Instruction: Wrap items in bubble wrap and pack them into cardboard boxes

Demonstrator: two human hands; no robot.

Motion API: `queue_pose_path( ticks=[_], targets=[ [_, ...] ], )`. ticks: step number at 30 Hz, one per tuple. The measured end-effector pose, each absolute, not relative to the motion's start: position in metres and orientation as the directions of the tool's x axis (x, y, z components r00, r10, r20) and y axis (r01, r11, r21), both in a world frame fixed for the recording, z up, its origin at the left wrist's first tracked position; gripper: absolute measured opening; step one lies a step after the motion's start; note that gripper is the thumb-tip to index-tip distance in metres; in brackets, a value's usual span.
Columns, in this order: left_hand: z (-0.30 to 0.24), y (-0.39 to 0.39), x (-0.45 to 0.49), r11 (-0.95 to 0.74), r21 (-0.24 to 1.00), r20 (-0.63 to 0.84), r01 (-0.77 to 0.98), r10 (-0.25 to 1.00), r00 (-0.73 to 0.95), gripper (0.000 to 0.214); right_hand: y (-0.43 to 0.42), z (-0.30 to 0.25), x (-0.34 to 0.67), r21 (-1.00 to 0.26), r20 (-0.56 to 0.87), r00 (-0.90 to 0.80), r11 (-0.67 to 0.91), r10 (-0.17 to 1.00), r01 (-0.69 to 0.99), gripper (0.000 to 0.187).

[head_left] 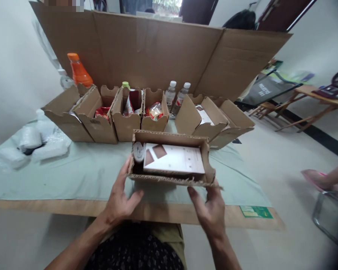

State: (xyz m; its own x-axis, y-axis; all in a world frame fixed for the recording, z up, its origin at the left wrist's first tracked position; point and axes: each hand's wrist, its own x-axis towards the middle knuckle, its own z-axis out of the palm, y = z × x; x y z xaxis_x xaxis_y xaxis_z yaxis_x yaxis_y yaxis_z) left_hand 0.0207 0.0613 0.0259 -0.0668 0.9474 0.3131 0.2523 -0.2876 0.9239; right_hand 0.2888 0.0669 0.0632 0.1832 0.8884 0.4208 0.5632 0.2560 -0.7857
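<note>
Between my two hands is an open cardboard box (171, 180), held by its short ends above the front of the table. Inside it lies a white carton (174, 159) with brown squares, and beside that, at the left end, a clear rolled plastic item (138, 152). My left hand (121, 198) grips the box's left end, thumb toward its near side. At the right end, my right hand (210, 206) holds the lower corner, its fingers partly hidden behind the cardboard.
Several cardboard bins (103, 129) with packets stand in a row behind. Clear bottles (183, 99) and an orange bottle (80, 71) are near a tall cardboard screen (157, 48). Bubble-wrapped items (50, 148) lie left; a green card (255, 212) lies at the front edge. A person's foot (318, 180) shows right.
</note>
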Motion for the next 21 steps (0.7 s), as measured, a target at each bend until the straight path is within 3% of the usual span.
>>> queue_pose_path(
  ticks=[6, 10, 14, 16, 21],
  targets=[
    [0.058, 0.063, -0.042, -0.279, 0.927, 0.359, 0.25, 0.851, -0.382, 0.078, 0.083, 0.086, 0.221, -0.796, 0.417, -0.121, 0.427, 0.901, 0.43, 0.077],
    [0.072, 0.095, -0.001, -0.363, 0.911, 0.403, 0.197, 0.886, -0.229, 0.082, 0.097, 0.109, 0.245, -0.847, 0.369, 0.089, 0.296, 0.925, 0.441, 0.075],
    [0.057, 0.066, 0.043, -0.387, 0.893, 0.398, 0.231, 0.918, 0.002, 0.088, 0.044, 0.092, 0.283, -0.842, 0.365, 0.419, 0.103, 0.831, 0.53, 0.074],
    [0.046, 0.046, 0.035, -0.329, 0.906, 0.349, 0.265, 0.937, -0.031, 0.086, 0.018, 0.072, 0.278, -0.841, 0.356, 0.407, 0.098, 0.841, 0.533, 0.072],
    [0.038, 0.037, -0.013, -0.181, 0.939, 0.254, 0.292, 0.938, -0.235, 0.081, 0.026, 0.048, 0.238, -0.878, 0.282, 0.157, 0.189, 0.946, 0.44, 0.075]
  ],
)
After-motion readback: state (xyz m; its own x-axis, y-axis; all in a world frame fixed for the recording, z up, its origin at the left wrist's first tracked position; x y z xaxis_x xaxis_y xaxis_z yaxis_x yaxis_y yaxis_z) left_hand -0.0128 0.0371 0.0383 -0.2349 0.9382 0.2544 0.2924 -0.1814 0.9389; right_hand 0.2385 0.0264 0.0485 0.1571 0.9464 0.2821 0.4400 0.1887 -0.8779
